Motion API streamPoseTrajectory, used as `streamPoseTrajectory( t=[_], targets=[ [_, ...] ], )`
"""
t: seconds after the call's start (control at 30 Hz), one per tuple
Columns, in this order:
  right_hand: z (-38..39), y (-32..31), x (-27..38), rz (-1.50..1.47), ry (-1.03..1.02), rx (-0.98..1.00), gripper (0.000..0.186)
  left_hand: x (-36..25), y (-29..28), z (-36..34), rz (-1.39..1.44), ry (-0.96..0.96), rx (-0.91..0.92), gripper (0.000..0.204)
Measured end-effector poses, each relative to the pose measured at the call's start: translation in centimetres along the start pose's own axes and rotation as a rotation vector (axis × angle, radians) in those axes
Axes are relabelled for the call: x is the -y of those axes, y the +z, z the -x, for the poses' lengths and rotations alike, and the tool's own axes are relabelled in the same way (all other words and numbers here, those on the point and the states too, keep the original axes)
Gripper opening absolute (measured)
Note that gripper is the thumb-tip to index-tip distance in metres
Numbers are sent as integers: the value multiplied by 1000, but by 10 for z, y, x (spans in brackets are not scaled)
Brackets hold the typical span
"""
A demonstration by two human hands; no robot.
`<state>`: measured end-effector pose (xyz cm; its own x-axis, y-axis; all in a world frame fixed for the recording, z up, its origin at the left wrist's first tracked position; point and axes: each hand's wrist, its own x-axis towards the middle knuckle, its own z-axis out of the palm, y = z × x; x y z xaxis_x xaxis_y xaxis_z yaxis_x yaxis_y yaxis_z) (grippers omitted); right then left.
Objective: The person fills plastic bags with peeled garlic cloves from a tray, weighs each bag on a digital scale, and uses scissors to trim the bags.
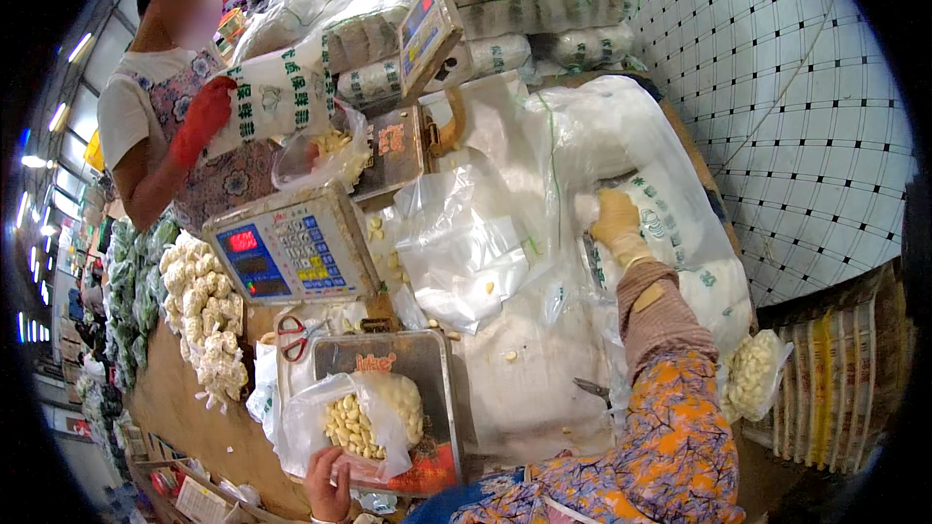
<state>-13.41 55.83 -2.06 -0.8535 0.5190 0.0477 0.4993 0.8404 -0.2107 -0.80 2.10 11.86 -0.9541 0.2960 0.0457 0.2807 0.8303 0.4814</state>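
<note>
A clear plastic bag of peeled garlic cloves (355, 427) lies on the near scale's platform (445, 398), its mouth spread toward the left. At its lower edge, my bare left hand (327, 483) has its fingers bent, gripping the plastic. My right hand (618, 221), in a pale yellow glove, reaches far forward to the right with closed fingers on a thin white plastic bag (585, 208). Beneath that hand are printed white bags (660, 218). The near scale's display panel (291, 247) stands behind the garlic bag.
Across the table a person's red-gloved hand (206, 116) holds a printed bag (277, 92) beside a second scale (393, 146). Red-handled scissors (293, 338), pliers-like cutters (590, 388) and bagged garlic bulbs (204, 315) lie around. Another garlic bag (752, 376) sits at right, near a crate (835, 378).
</note>
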Motion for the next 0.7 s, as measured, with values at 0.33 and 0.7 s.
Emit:
streamPoseTrajectory(
  t=[0.33, 0.7],
  targets=[
    [8, -117, -37, -674, 177, -565, 53, 2, -25, 7, 38, 139, -240, 16],
    [186, -207, 114, -1890, 4, -311, 37, -143, 40, -51, 978, 461, 262, 91]
  ],
)
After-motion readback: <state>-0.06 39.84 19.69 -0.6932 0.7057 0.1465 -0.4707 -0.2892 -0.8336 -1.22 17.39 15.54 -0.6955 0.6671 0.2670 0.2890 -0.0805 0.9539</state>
